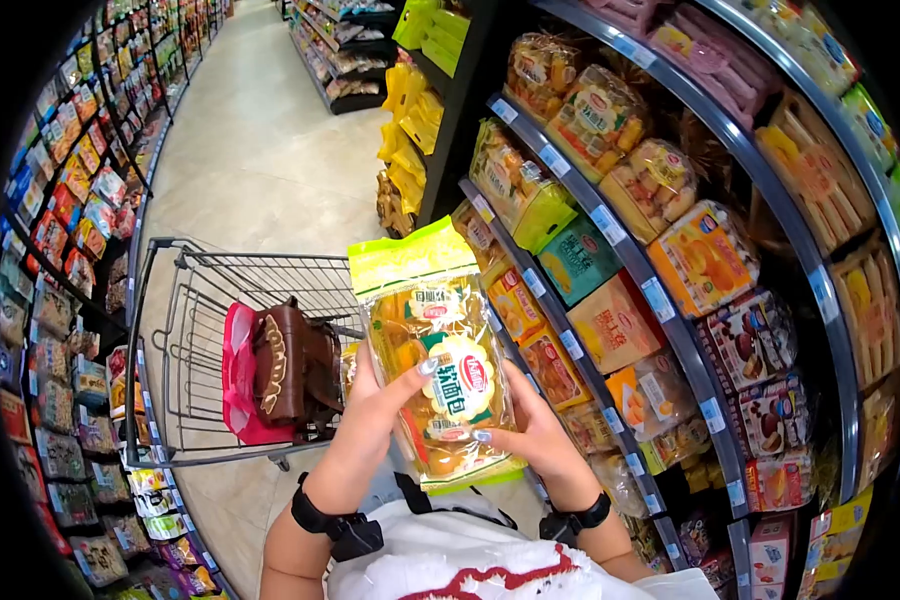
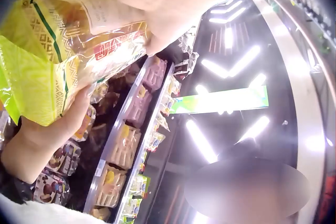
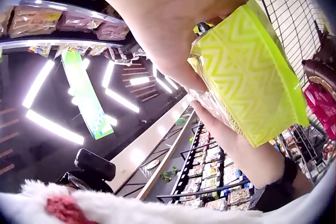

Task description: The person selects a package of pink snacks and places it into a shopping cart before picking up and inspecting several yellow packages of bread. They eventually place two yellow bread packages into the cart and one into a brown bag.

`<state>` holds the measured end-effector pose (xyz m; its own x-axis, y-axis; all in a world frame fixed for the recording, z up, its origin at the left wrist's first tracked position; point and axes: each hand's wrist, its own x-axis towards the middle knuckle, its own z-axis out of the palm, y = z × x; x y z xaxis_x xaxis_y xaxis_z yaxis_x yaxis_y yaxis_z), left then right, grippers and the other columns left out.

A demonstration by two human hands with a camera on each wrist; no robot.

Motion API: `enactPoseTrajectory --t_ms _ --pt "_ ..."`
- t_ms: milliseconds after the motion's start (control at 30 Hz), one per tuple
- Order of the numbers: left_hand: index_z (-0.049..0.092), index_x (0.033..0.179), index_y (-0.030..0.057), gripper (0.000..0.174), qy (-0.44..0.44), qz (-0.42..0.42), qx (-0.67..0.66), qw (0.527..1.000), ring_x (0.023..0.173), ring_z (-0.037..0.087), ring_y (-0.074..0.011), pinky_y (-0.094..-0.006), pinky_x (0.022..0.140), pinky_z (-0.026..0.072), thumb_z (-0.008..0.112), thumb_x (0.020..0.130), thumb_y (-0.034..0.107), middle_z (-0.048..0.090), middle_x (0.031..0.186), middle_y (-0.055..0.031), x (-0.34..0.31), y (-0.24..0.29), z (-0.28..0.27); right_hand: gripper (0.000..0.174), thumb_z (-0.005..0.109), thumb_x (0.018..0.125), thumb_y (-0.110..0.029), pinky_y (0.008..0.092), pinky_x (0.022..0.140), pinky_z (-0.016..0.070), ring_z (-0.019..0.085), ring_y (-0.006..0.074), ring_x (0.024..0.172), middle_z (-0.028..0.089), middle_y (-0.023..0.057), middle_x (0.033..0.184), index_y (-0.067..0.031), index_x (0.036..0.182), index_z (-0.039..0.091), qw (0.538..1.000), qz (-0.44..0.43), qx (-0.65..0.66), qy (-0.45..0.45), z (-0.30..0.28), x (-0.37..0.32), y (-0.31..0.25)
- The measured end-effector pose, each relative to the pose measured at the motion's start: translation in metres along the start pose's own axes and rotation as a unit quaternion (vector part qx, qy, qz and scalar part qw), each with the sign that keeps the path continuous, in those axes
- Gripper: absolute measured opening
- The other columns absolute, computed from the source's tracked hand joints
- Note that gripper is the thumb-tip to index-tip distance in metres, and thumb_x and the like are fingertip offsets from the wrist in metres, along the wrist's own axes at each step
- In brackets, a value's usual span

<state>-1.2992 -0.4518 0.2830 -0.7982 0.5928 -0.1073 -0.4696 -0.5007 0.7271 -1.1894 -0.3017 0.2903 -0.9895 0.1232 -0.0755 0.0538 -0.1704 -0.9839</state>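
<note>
A clear bag of packaged soft bread (image 1: 425,345) with a lime-green top band is held up in front of the body, its printed front facing the head camera. My left hand (image 1: 382,400) grips its left side, thumb lying across the label. On the other side, my right hand (image 1: 535,425) grips the lower right part, its thumb pressed on the front near the bottom. Most of the other fingers are hidden behind the bag in the head view. The right wrist view shows the bag's green patterned end (image 3: 247,71) close up, beside the right palm.
A wire shopping cart (image 1: 185,262) stands to the left, holding a brown handbag (image 1: 295,360) and something pink (image 1: 238,385). Shelves of packaged bread and cakes (image 1: 705,265) rise close on the right. Another stocked shelf (image 1: 70,300) lines the left, with a tiled aisle floor (image 1: 245,150) between.
</note>
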Motion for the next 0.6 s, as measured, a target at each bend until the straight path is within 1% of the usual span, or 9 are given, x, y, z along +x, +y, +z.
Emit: enactPoseTrajectory --t_ms 67,100,200,267,533,600 --pt "0.028 0.121 0.0029 0.054 -0.004 0.001 0.009 1.000 0.106 0.046 -0.0180 -0.0315 0.090 0.0381 0.060 0.078 0.008 0.045 0.114 -0.0103 0.025 0.010 -0.011 0.081 0.065 0.068 0.002 0.0296 0.098 0.0267 0.034 0.0168 0.118 0.033 0.0096 0.129 -0.0003 0.133 0.018 1.000 0.020 0.000 0.000 0.001 0.027 -0.007" --pt "0.027 0.122 0.0031 0.055 -0.008 0.002 0.008 1.000 0.106 0.046 -0.0182 -0.0317 0.090 0.0383 0.060 0.078 0.009 0.045 0.115 -0.0103 0.037 0.013 -0.017 0.080 0.065 0.068 0.002 0.0295 0.098 0.0272 0.034 0.0165 0.117 0.034 0.0096 0.128 -0.0001 0.133 0.019 1.000 0.006 0.011 -0.013 -0.002 0.042 -0.004" --pt "0.026 0.123 0.0035 0.056 -0.001 -0.029 -0.013 0.999 0.107 0.045 -0.0181 -0.0321 0.090 0.0387 0.060 0.079 0.009 0.045 0.116 -0.0104 0.067 0.025 -0.028 0.079 0.065 0.068 0.002 0.0293 0.097 0.0277 0.034 0.0161 0.117 0.034 0.0094 0.127 -0.0002 0.132 0.020 1.000 0.002 -0.014 -0.015 -0.005 0.077 -0.003" --pt "0.026 0.123 0.0039 0.056 0.003 -0.043 -0.017 0.999 0.107 0.045 -0.0180 -0.0324 0.089 0.0390 0.059 0.079 0.009 0.044 0.116 -0.0102 0.082 0.028 -0.035 0.078 0.065 0.068 0.003 0.0289 0.097 0.0283 0.035 0.0155 0.116 0.035 0.0091 0.127 0.0002 0.132 0.020 1.000 0.019 -0.011 -0.006 -0.004 0.093 -0.004" --pt "0.026 0.124 0.0041 0.056 0.041 -0.106 -0.047 0.992 0.108 0.044 -0.0177 -0.0325 0.091 0.0358 0.059 0.079 0.011 0.044 0.117 -0.0097 0.110 0.029 -0.062 0.075 0.065 0.070 0.001 0.0286 0.097 0.0287 0.035 0.0156 0.116 0.035 0.0097 0.127 0.0014 0.131 0.022 0.998 0.042 -0.042 0.013 -0.001 0.124 0.006" --pt "0.026 0.123 0.0038 0.055 0.036 -0.114 -0.051 0.992 0.108 0.044 -0.0179 -0.0323 0.091 0.0361 0.059 0.080 0.013 0.045 0.116 -0.0097 0.112 0.030 -0.066 0.074 0.064 0.070 0.000 0.0284 0.096 0.0289 0.035 0.0155 0.115 0.035 0.0100 0.127 0.0012 0.131 0.022 0.997 0.058 -0.038 0.015 0.002 0.127 0.005"
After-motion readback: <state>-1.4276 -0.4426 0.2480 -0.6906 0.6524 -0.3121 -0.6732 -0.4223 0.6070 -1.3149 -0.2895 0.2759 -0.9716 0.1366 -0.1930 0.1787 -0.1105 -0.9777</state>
